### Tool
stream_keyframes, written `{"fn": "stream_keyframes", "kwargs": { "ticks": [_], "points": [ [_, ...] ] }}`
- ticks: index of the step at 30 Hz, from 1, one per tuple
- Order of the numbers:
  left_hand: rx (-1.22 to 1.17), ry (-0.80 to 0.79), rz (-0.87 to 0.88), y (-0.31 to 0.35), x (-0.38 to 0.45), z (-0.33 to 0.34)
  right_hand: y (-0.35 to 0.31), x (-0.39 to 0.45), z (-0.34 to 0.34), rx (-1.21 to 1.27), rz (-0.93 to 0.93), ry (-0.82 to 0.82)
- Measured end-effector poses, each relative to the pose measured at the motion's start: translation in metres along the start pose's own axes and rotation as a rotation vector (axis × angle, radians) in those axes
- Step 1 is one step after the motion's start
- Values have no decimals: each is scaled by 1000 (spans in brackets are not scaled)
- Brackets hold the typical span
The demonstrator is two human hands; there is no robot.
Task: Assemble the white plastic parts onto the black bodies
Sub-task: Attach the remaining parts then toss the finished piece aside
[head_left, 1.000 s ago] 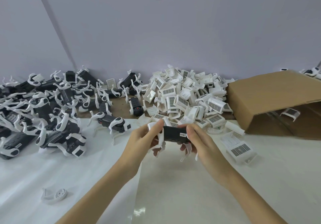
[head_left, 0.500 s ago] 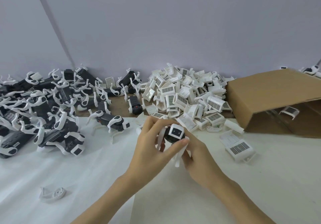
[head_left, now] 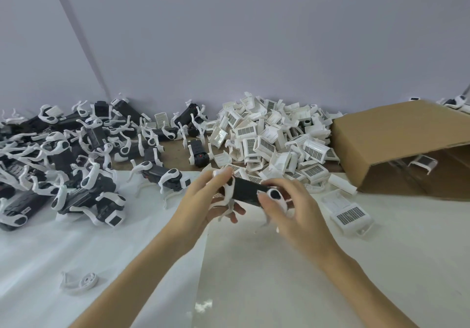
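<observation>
pale lilac walls met in a corner behind the desk (head_left: 279, 276), which was covered with white sheeting over a brown top showing near the back. both hands were raised just above the sheet at the centre, sharing one black body (head_left: 248, 191) that lay roughly level between them, tilted slightly down to the right, with white curved legs hanging below it. the left hand (head_left: 203, 200) curled around the body's left end, thumb on top and fingers underneath. the right hand (head_left: 290, 203) gripped the right end, fingers wrapped over a white plastic part (head_left: 276, 195) with a black oval patch, seated on the body. behind the hands, against the wall, stood a heap of loose white parts (head_left: 269, 136) with gridded faces, and one such part (head_left: 348, 213) lay alone on the sheet to the right of the hands. a pile of finished black bodies with white legs (head_left: 63, 154) spread across the left of the desk. a brown cardboard box (head_left: 396, 136) lay on its side at right, a white part visible inside. a small white wheel-like piece (head_left: 81, 280) lay apart at lower left.
</observation>
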State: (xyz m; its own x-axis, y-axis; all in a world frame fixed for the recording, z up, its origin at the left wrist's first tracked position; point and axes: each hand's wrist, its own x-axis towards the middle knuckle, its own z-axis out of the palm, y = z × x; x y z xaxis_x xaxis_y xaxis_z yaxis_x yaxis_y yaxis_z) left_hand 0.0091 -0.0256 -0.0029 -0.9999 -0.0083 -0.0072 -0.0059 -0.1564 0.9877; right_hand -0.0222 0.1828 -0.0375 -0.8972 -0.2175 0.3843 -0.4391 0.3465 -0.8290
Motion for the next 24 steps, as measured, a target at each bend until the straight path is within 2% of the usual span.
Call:
{"fn": "stream_keyframes", "kwargs": {
  "ticks": [3,5,7,9,11,14,17,20,22,24],
  "points": [
    [-189,19,-142,-5,3,-3,-7,1,-3,346,184,-128],
    [-168,19,-181,-8,6,-5,-8,2,-6,407,206,-137],
    [-42,57,-171,-10,9,-7,-8,2,-7,376,138,-149],
    [-25,183,-131,-12,9,-5,-6,-1,-5,327,51,-194],
    [-167,309,-24,-17,8,-1,-4,-6,0,189,-67,-238],
    [-377,404,82,-20,6,-4,-8,-12,10,-42,-276,-264],
    [-538,410,89,-16,8,-16,-14,-15,19,-184,-439,-227],
    [-626,417,99,-14,10,-21,-16,-16,23,-274,-512,-192],
    [-596,392,124,-16,11,-23,-15,-16,24,-260,-515,-189],
    [-466,336,165,-14,11,-23,-13,-16,24,-173,-430,-170]
  ]
}}
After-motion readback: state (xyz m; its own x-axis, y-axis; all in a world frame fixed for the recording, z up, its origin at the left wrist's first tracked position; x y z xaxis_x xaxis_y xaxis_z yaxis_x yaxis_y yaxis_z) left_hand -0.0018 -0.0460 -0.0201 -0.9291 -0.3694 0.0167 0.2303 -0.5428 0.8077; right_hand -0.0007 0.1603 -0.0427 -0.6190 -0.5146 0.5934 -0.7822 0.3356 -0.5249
